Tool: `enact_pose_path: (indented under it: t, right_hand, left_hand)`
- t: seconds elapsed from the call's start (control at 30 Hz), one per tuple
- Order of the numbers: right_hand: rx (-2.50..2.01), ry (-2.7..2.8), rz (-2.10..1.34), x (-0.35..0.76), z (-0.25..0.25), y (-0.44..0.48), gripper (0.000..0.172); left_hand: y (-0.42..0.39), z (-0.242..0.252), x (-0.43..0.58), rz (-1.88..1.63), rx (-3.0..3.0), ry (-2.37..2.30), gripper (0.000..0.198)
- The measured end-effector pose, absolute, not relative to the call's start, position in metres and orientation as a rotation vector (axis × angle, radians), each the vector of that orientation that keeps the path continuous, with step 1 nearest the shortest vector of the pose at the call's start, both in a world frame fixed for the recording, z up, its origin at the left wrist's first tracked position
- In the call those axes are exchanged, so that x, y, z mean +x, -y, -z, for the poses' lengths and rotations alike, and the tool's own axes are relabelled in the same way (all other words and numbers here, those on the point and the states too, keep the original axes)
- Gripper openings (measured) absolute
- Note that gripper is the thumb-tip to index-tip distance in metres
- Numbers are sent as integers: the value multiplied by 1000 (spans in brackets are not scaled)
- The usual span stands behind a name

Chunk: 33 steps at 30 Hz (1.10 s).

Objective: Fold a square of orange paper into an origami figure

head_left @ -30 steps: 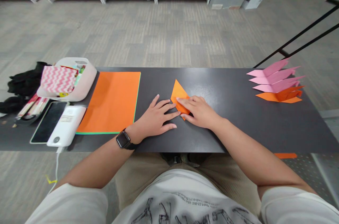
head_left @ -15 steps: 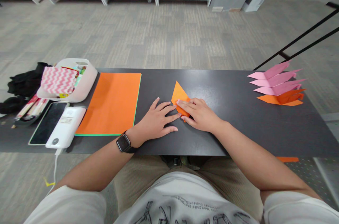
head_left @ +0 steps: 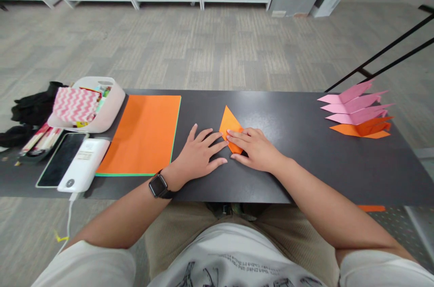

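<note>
figures of folded paper [head_left: 354, 105] number four near the right end of the dark tabletop [head_left: 305, 178]: three pink and one orange, set in a close row. one stack of orange sheets [head_left: 142, 135], with green showing along its right and near edges, lies left of the left hand [head_left: 195, 156]. farther left are one pale basket [head_left: 117, 110] holding one zigzag-patterned pouch [head_left: 76, 104], one phone [head_left: 61, 160] and one white device [head_left: 83, 165] with a cable [head_left: 69, 219]. one watch [head_left: 158, 185] sits on the left wrist.

one folded piece [head_left: 231, 119] lies flat around the middle of the tabletop. it is orange, narrow and straight-edged, its far end tapering to a sharp point; the near part is partly hidden by fingers. the left hand's grip is wide, fingers spread, tips at the piece's left edge. the right hand [head_left: 259, 149] covers the piece's near right part, its grip unclosed, fingers stretched over the paper, thumb apart from them.
</note>
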State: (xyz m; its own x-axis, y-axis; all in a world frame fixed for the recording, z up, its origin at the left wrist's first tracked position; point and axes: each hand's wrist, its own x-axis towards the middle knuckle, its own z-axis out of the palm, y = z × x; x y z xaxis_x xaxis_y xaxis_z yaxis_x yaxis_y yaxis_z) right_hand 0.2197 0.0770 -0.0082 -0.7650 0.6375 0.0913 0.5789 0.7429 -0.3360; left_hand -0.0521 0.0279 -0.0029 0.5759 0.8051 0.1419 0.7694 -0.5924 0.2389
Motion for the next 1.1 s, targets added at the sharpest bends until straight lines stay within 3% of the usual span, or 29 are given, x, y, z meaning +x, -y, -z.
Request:
enact_pose_path:
  t: [0.47, 0.67, 0.9, 1.1]
  right_hand:
    - [-963, 2742, -433, 220, 9, -77, 62]
    - [-974, 2740, -440, 220, 8, -78, 60]
    - [-950, 2721, -510, 223, 8, -82, 51]
    - [-966, 2712, -516, 224, 14, -85, 67]
  left_hand:
    - [-24, 6, -56, -360, 2647, -1428, 74]
    - [-31, 0, -55, -485, 2691, -1179, 49]
    - [-34, 10, -53, -393, 2669, -1013, 53]
    - [-33, 10, -57, -330, 2680, -1001, 50]
